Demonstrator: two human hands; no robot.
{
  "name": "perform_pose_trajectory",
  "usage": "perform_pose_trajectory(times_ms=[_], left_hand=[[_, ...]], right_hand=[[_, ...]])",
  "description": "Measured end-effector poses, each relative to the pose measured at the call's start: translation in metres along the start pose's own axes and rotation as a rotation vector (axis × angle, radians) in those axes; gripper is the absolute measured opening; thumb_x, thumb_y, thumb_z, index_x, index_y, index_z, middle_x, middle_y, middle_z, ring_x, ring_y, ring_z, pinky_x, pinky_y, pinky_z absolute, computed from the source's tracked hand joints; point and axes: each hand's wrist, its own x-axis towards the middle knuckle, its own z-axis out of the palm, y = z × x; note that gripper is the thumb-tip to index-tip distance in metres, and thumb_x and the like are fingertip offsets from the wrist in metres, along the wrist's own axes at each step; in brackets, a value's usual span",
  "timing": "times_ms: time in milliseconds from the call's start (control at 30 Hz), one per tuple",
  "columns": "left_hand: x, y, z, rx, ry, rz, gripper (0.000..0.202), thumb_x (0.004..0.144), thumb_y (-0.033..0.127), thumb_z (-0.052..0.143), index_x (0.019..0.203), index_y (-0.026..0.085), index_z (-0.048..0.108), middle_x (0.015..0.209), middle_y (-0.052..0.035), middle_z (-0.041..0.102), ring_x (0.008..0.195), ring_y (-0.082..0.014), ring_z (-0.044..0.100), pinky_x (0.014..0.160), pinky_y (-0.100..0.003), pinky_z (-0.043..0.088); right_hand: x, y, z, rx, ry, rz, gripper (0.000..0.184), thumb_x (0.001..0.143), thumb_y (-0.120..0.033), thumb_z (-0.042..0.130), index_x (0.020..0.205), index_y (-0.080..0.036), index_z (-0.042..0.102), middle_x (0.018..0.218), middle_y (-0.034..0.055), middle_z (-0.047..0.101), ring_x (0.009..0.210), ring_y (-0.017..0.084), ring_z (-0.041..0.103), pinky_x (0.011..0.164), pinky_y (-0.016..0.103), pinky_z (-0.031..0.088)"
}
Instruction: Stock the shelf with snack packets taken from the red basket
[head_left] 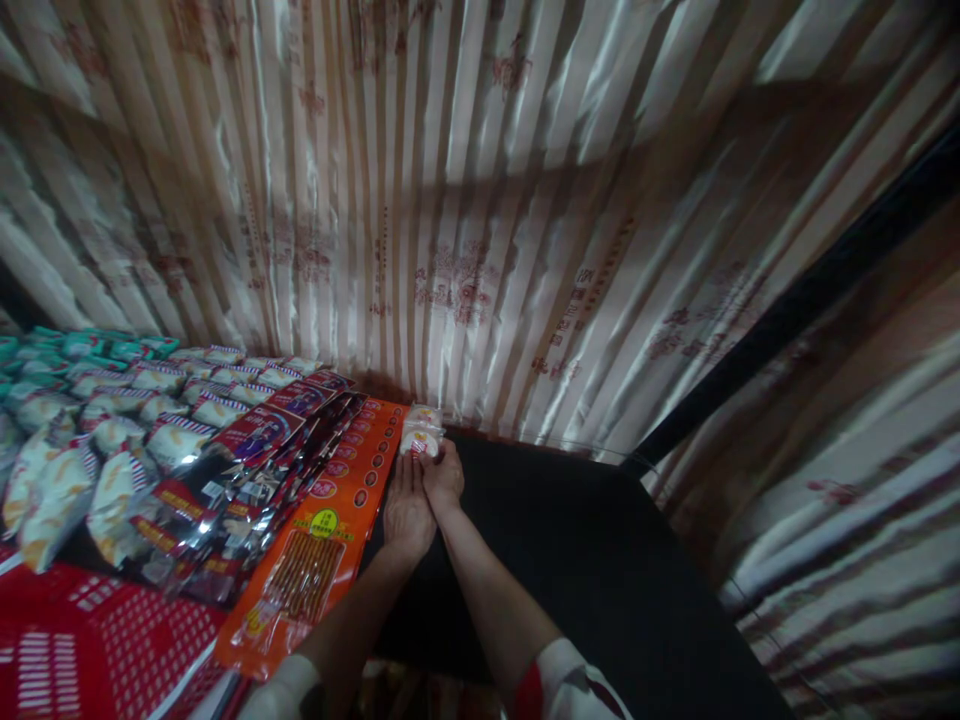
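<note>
- Left hand (409, 508): fingers extended against a small white packet's (420, 444) near edge; whether it grips, I cannot tell.
- Right hand (444, 478): fingers bent at the packet's right side; grip likewise unclear.
- The packet lies on the black counter (555, 540), just right of orange snack-stick packs (335, 490).
- Beyond: striped curtain (480, 200).

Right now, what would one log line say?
left hand: touching small white packet | right hand: touching same packet | beside: orange packs | surface: black tabletop
</note>
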Motion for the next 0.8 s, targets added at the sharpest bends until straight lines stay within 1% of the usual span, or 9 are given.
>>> perform_pose_trajectory(times_ms=[100,233,333,467,600,700,800], left_hand=[[0.0029,-0.0008,0.0008,0.005,-0.011,0.001,0.056,0.082,0.017,0.037,0.138,0.008,0.034,0.142,-0.0171,0.038,0.133,-0.0268,0.032,0.106,-0.041,0.035],[0.0073,-0.0016,0.001,0.003,-0.024,0.007,0.055,0.083,0.017,0.036,0.137,0.009,0.035,0.142,-0.0167,0.038,0.133,-0.0263,0.032,0.106,-0.04,0.035],[0.0085,-0.0018,0.0018,-0.002,-0.017,0.001,0.055,0.083,0.016,0.035,0.137,0.008,0.034,0.143,-0.0169,0.037,0.133,-0.0262,0.032,0.106,-0.04,0.035],[0.007,-0.0018,0.0025,-0.01,0.023,0.014,0.057,0.082,0.015,0.037,0.139,0.01,0.032,0.142,-0.0157,0.039,0.134,-0.0255,0.03,0.107,-0.042,0.034],[0.0057,-0.0011,0.0006,-0.024,0.017,0.016,0.055,0.082,0.013,0.038,0.137,0.01,0.035,0.141,-0.016,0.04,0.134,-0.0264,0.03,0.108,-0.042,0.033],[0.0058,0.0002,-0.0019,-0.033,0.019,0.004,0.054,0.081,0.014,0.039,0.135,0.007,0.038,0.139,-0.0185,0.041,0.133,-0.0282,0.03,0.108,-0.043,0.032],[0.0061,0.0011,-0.0041,-0.018,0.046,0.008,0.055,0.081,0.014,0.038,0.135,0.007,0.036,0.138,-0.0178,0.043,0.133,-0.0273,0.031,0.108,-0.045,0.032]], right_hand=[[0.0025,0.0001,0.0004,0.014,-0.026,0.017,0.027,0.073,-0.026,0.055,0.1,-0.022,0.056,0.091,0.002,0.065,0.084,0.018,0.06,0.073,0.026,0.043],[0.0057,-0.0009,0.0016,0.021,-0.018,0.011,0.027,0.074,-0.026,0.055,0.101,-0.023,0.056,0.093,0.0018,0.065,0.084,0.017,0.06,0.073,0.026,0.043],[0.0066,-0.0024,0.0021,0.008,-0.009,0.013,0.028,0.074,-0.026,0.055,0.102,-0.022,0.057,0.095,0.0028,0.065,0.086,0.017,0.06,0.074,0.026,0.043],[0.0054,-0.0023,0.0025,-0.018,0.013,0.006,0.031,0.074,-0.027,0.056,0.104,-0.021,0.058,0.095,0.0049,0.064,0.088,0.019,0.059,0.077,0.028,0.043],[0.003,0.0008,0.0028,-0.049,0.054,-0.03,0.035,0.073,-0.026,0.057,0.108,-0.02,0.06,0.103,0.0085,0.061,0.096,0.022,0.055,0.082,0.03,0.041],[0.002,0.0022,0.0022,-0.063,0.049,-0.061,0.035,0.074,-0.028,0.057,0.107,-0.021,0.061,0.097,0.0074,0.061,0.092,0.022,0.054,0.08,0.03,0.041],[0.0017,0.0016,0.0011,-0.087,0.003,-0.059,0.03,0.075,-0.031,0.057,0.103,-0.022,0.062,0.088,0.0055,0.062,0.085,0.021,0.056,0.075,0.029,0.041]])
